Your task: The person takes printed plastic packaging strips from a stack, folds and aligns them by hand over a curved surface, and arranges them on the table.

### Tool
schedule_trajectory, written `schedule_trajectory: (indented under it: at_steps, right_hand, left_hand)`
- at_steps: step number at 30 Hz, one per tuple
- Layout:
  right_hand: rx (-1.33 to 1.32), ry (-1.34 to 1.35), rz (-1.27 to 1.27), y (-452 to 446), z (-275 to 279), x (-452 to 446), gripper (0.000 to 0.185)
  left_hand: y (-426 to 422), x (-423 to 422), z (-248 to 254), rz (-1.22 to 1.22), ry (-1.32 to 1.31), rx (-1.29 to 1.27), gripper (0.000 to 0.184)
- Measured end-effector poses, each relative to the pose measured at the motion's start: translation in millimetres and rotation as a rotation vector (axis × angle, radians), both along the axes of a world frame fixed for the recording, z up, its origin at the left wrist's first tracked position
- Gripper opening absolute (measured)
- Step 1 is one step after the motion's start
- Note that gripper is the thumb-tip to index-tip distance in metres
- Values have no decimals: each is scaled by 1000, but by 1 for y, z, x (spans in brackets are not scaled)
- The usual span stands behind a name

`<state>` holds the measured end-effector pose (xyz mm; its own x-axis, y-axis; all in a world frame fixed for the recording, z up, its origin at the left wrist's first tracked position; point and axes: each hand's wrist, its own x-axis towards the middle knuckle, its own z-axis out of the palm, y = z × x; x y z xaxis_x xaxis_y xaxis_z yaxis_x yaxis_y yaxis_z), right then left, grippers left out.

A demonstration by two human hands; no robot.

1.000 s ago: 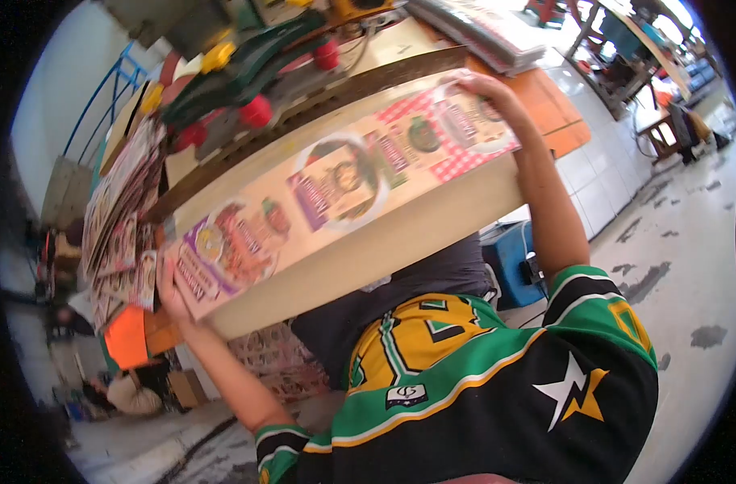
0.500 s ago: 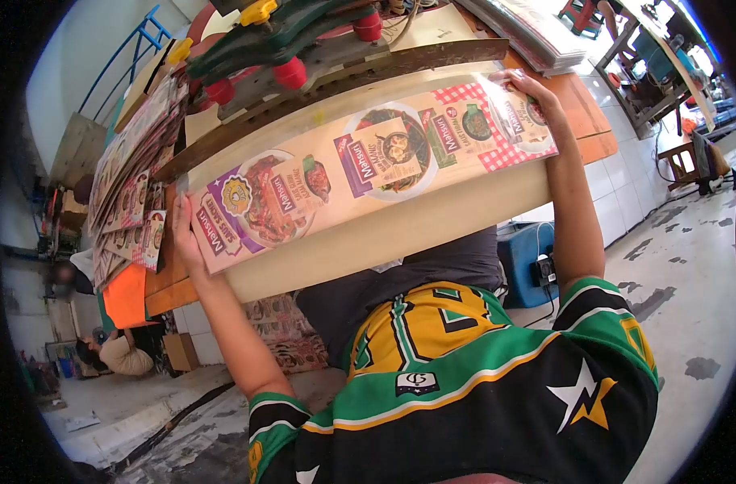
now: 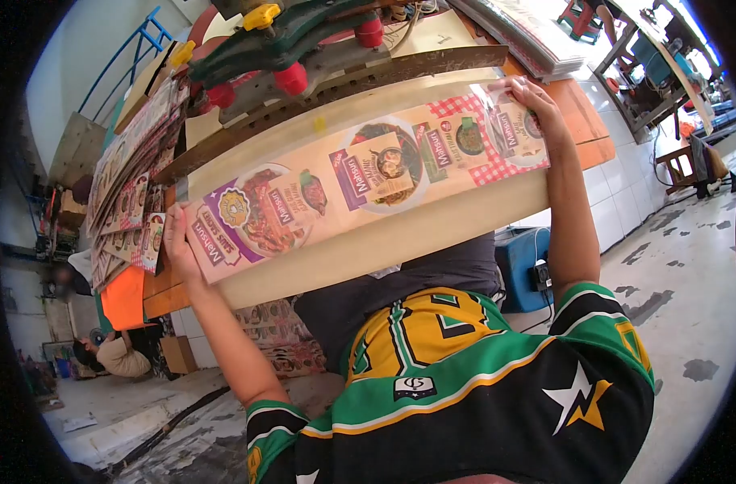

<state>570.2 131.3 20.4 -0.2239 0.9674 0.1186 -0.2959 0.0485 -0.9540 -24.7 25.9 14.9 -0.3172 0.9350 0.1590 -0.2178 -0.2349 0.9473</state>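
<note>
A long printed plastic strip (image 3: 327, 214) with food pictures and "Mahsuri" labels stretches between my two hands. My left hand (image 3: 179, 240) grips its left end, and my right hand (image 3: 534, 98) grips its upper right corner. Some fingers of both hands are hidden around the edges. The strip lies over a pale yellowish work surface (image 3: 432, 224), tilted up toward the right. Just beyond it runs a long brown metal bar (image 3: 335, 90) of a machine. Behind the bar stands the dark green machine frame (image 3: 287, 44) with red cylindrical parts and yellow knobs.
Stacked printed sheets (image 3: 126, 173) lie at the left, near an orange sheet (image 3: 124, 294). Flat sheets in a pile (image 3: 537, 36) rest at the upper right. A blue box (image 3: 521, 270) with a cable stands by my right arm. Another person (image 3: 122, 355) is low at the left.
Both hands have shifted the printed strip slightly toward me and to the left. The grip at each end stays the same.
</note>
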Motion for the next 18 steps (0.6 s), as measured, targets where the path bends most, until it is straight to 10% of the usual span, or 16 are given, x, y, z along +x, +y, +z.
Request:
schedule_trajectory:
  at_steps: [18]
  right_hand:
    - [187,-501,-59,-32,9,17,28]
  left_hand:
    - [-29,-29,-12,158,403,28,20]
